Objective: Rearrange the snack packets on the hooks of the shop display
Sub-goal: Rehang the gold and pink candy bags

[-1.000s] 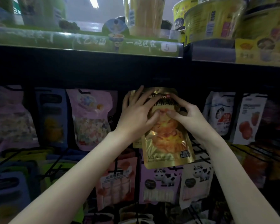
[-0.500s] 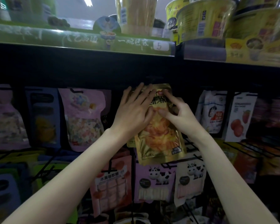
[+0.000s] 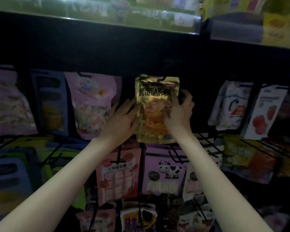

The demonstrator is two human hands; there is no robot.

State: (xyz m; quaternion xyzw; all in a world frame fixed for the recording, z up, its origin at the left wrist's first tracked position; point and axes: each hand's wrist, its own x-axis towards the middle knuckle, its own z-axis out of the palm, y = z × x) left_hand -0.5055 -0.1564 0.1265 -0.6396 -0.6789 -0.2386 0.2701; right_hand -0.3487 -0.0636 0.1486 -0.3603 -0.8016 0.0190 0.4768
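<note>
A dim black display wall (image 3: 90, 52) (blurred) under a green-edged shelf (image 3: 94, 15) overhead.

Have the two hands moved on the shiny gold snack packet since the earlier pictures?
Yes. Both hands have slid down from the top of the gold snack packet. The left hand is now at its left edge, the right hand at its right edge.

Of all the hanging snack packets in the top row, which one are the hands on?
The gold packet in the middle of the row. The left hand touches its left edge, the right hand its right edge; the neighbouring pink packet and white packet hang untouched.
</note>
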